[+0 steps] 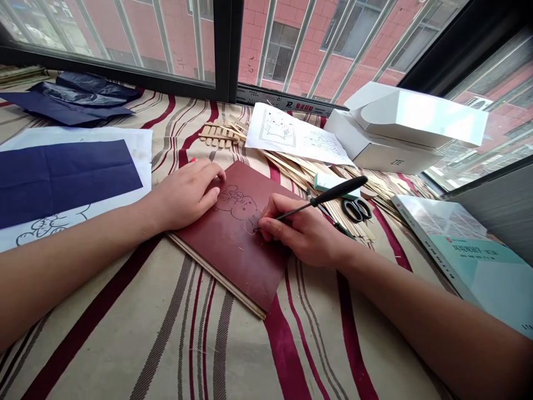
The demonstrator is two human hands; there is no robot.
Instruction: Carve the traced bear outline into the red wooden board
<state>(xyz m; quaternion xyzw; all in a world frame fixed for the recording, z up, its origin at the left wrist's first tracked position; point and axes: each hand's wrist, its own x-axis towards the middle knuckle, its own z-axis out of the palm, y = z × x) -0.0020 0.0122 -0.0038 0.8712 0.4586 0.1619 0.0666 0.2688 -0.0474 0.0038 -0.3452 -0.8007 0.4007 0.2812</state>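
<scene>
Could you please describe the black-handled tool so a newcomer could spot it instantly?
Find the reddish-brown board on the striped cloth. The right hand over it holds the tool, tip at the drawing. Unlike the loop-handled scissors nearby, its single handle is straight.

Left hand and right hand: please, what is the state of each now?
Left hand: loosely open, resting on the brown board.
Right hand: closed, holding the black-handled tool by its thin shaft.

Figure-marked brown board (233,247) flat; slanted tool (327,196) apparently touching it
</scene>
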